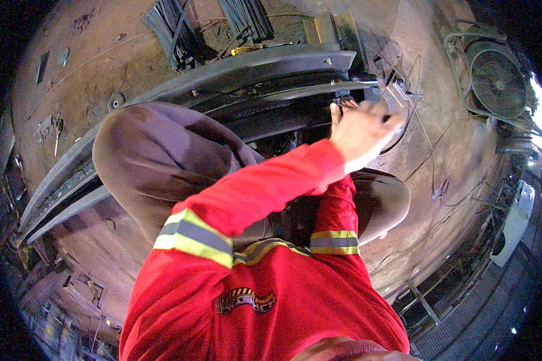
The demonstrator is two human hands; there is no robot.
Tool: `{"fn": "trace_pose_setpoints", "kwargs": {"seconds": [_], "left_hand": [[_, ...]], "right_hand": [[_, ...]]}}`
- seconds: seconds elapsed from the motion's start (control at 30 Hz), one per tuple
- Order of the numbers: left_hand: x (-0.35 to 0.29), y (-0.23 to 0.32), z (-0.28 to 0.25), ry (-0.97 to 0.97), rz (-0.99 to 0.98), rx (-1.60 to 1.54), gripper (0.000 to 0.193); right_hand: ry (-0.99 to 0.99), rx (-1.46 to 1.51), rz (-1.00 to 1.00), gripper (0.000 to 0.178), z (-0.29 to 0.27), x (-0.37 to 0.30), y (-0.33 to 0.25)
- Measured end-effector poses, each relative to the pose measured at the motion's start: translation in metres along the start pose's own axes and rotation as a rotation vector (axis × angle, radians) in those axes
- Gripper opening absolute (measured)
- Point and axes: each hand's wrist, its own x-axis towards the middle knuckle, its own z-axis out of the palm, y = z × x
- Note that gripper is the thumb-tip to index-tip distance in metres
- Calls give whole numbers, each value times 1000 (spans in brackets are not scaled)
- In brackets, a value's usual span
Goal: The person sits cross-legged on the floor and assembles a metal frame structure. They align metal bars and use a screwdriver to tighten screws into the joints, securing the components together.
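Red sleeve leads to my left hand — blurred, so I cannot tell its grip — just above the end of the dark steel beam. Farther right stands a round fan — grey cage.

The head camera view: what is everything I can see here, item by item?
Long metal beams: several, dark grey, lying across the floor in front of the knees.
Bundles of thin rods: two, black, top centre.
Screwdriver: one, yellow handle, beside the rods.
Fan: one, grey, caged, upper right.
Loose wires: a few, thin, right floor.
Floor: rusty brown, dirty.
Trousers: grey-brown, knees bent.
Sleeves: red, reflective bands.
Hand: one, blurred, raised over the beams' right end; which hand and what it grips is unclear.
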Motion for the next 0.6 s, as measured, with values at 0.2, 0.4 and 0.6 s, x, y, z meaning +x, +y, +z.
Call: {"fn": "trace_pose_setpoints", "kwargs": {"seconds": [0.2,0.4,0.6], "left_hand": [[95,-26,72,-103,183,223,18],[125,-50,163,-284,-111,282,26],[124,-48,163,-249,-91,172,27]], "right_hand": [[-16,38,-22,31,11,7,-9],[6,38,28,28,3,10,-15],[11,48,33,25,5,11,-16]]}}
